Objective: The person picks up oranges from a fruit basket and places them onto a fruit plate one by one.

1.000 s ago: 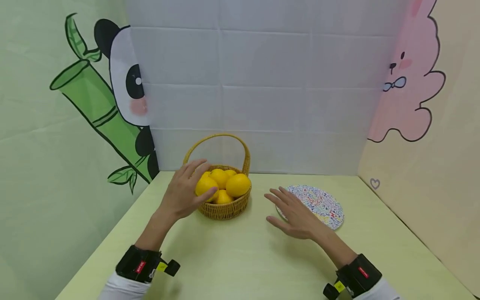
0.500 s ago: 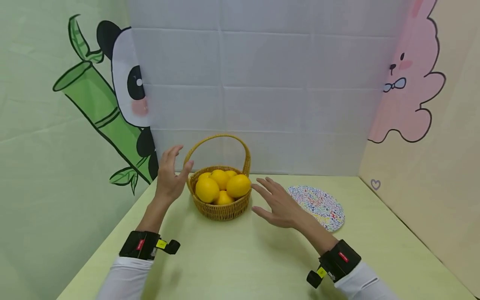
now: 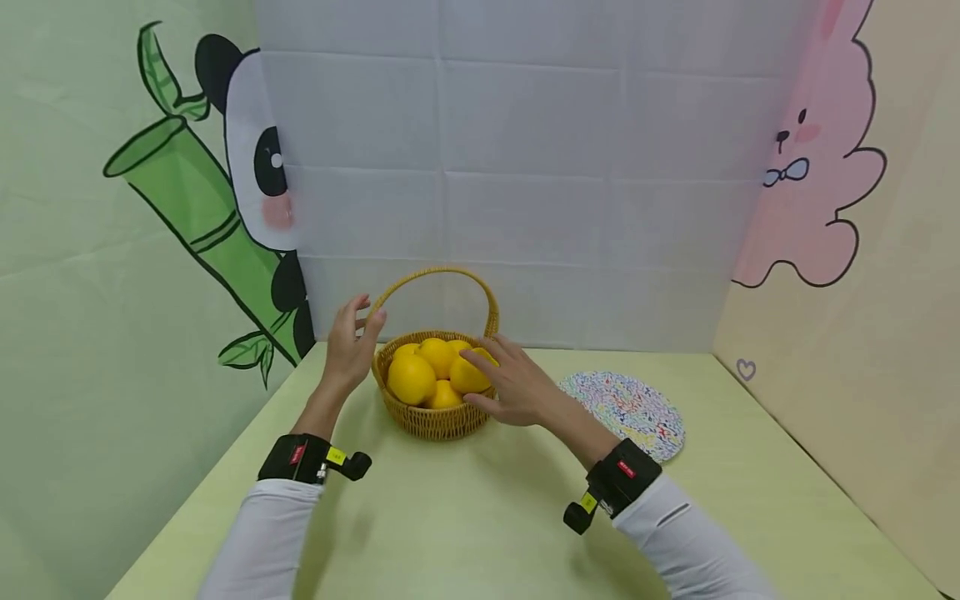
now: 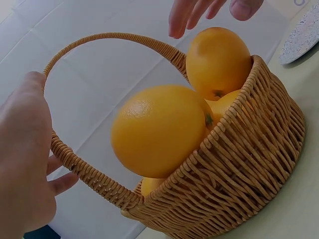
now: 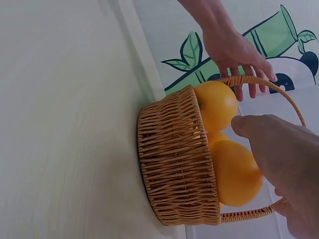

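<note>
A wicker basket (image 3: pixel 437 421) with a tall arched handle (image 4: pixel 107 36) stands at the back of the table, holding several oranges (image 3: pixel 411 380). My left hand (image 3: pixel 351 350) is at the left side of the handle, thumb in front and fingertips behind it, loosely spread; firm contact cannot be made out. Over the basket's right rim reaches my right hand (image 3: pixel 521 385), fingers extended above the right-hand orange (image 5: pixel 238 172). In the right wrist view its thumb points toward the fruit, and part of the handle is hidden behind that hand.
A round, colour-speckled plate or mat (image 3: pixel 637 408) lies to the right of the basket, partly behind my right forearm. A white backdrop (image 3: pixel 540 208) rises behind the table (image 3: pixel 465 525). Side walls bear panda and pink bear drawings.
The left hand has left the front of the oranges and moved left to the handle's side. From the plate, the right hand has moved left to the basket's right rim.
</note>
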A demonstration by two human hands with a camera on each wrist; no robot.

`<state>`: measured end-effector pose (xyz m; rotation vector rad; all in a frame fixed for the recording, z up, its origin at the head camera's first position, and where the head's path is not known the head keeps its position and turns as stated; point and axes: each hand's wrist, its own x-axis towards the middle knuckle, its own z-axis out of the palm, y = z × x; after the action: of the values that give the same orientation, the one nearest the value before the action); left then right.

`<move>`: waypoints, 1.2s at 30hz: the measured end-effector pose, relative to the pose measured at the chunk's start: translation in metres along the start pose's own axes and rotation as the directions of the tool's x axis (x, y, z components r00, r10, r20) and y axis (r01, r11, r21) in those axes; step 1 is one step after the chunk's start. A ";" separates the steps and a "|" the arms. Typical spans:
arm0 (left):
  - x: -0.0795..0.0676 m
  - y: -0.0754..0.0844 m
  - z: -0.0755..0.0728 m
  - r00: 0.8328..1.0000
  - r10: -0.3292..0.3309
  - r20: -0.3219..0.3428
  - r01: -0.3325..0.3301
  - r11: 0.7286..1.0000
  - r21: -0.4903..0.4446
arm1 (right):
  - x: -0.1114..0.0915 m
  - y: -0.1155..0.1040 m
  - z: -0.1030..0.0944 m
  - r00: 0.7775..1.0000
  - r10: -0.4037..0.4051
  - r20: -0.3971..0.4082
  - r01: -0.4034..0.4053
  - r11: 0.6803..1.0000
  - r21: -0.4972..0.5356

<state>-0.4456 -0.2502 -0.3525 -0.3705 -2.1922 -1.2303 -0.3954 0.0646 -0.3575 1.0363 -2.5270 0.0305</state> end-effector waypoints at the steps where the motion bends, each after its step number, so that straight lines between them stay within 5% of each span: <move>1: 0.002 0.000 0.000 1.000 -0.010 0.012 0.010 1.000 -0.002 | 0.004 -0.002 0.000 1.000 0.001 0.009 -0.001 1.000 -0.001; 10: 0.008 0.000 0.012 0.992 -0.083 0.095 0.093 0.990 -0.105 | 0.022 -0.012 0.011 0.997 -0.017 0.078 0.017 1.000 0.000; 20: 0.004 0.001 0.019 0.991 -0.128 -0.026 0.125 0.985 -0.117 | 0.028 -0.010 0.017 0.998 -0.003 0.057 0.005 0.999 -0.040; 36: -0.015 0.010 0.027 0.981 -0.159 -0.115 0.127 0.961 -0.246 | 0.024 0.002 0.017 0.999 0.014 0.050 -0.013 1.000 -0.016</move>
<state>-0.4387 -0.2211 -0.3656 -0.2194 -1.9914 -1.5583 -0.4185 0.0474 -0.3636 1.0266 -2.5755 -0.0112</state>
